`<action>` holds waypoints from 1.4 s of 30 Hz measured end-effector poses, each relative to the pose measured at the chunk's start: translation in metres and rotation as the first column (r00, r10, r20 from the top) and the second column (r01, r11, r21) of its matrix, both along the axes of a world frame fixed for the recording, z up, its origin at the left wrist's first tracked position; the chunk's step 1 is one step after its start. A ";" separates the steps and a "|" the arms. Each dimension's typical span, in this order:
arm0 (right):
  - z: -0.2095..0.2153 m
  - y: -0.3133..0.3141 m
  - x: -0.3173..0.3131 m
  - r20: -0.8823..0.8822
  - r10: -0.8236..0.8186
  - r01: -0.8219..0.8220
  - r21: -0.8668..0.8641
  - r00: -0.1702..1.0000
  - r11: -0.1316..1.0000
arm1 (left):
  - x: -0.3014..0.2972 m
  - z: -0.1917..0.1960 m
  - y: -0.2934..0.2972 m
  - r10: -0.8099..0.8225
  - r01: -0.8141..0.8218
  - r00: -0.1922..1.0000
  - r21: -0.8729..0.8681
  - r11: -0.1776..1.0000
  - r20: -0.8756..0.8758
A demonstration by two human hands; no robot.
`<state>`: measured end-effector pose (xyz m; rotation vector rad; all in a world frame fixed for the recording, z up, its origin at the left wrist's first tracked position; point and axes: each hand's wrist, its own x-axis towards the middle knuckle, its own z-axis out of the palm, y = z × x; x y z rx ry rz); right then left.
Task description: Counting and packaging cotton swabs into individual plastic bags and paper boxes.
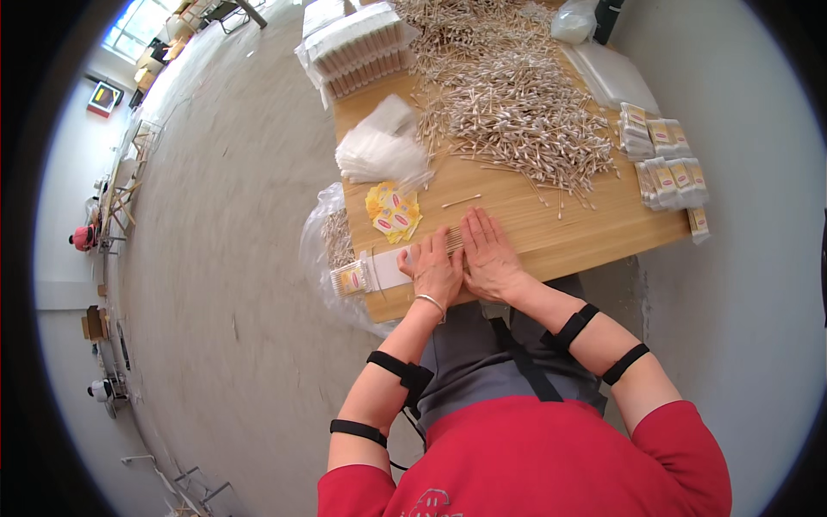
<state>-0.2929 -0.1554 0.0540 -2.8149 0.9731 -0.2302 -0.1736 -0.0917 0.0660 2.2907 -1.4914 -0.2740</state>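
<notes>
My right hand [491,258] lies flat near the front edge of the wooden table [568,237], its fingers stretched out. Beside it, my left hand [437,274] has its fingers extended and rests over one end of a white strip [392,267]. A row of cotton swabs [454,240] shows between the two hands; how much lies under the palms is hidden. At the strip's left end sits a small pack of swabs [351,278] with a yellow label. One loose swab [462,201] lies just beyond my fingers. Yellow-and-white printed cards [394,213] are spread farther left.
A large heap of loose swabs [525,112] covers the table's far part. Thin white bags [383,151] lie left of it, below stacked swab bundles [357,52]. Filled packs [672,181] stand at the right edge by the wall. A clear bag of swabs [332,237] hangs at the left edge.
</notes>
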 end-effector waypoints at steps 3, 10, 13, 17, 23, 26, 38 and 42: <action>0.002 0.000 -0.004 -0.015 0.012 -0.012 -0.013 1.000 1.000 | -0.003 0.000 0.001 0.007 -0.008 0.999 -0.029 1.000 -0.031; 0.004 0.003 -0.003 0.011 0.009 -0.009 0.067 1.000 0.998 | 0.001 -0.013 -0.006 -0.060 -0.177 0.895 -0.476 0.861 -0.442; 0.005 0.003 -0.003 0.008 0.005 -0.005 0.069 1.000 0.998 | 0.008 -0.015 -0.008 -0.081 -0.124 0.900 -0.430 0.894 -0.428; 0.006 0.004 -0.002 0.010 -0.006 0.006 0.059 1.000 0.998 | 0.011 -0.011 -0.004 -0.132 0.105 0.988 -0.272 0.957 -0.080; 0.010 0.005 -0.001 0.016 -0.007 0.005 0.085 1.000 0.996 | 0.008 -0.010 -0.009 -0.180 0.033 0.920 -0.389 0.921 -0.347; 0.008 0.009 0.001 0.059 -0.036 0.031 0.092 0.998 0.995 | 0.002 -0.014 -0.009 -0.194 -0.121 0.786 -0.454 0.883 -0.587; 0.002 0.032 0.030 0.053 -0.047 0.039 0.145 0.997 0.989 | 0.021 -0.014 0.002 -0.230 -0.384 0.385 -0.381 0.841 -0.894; 0.002 0.039 0.044 0.118 -0.059 0.042 0.141 0.991 0.989 | 0.035 -0.010 0.011 -0.168 -0.329 0.504 -0.368 0.870 -0.847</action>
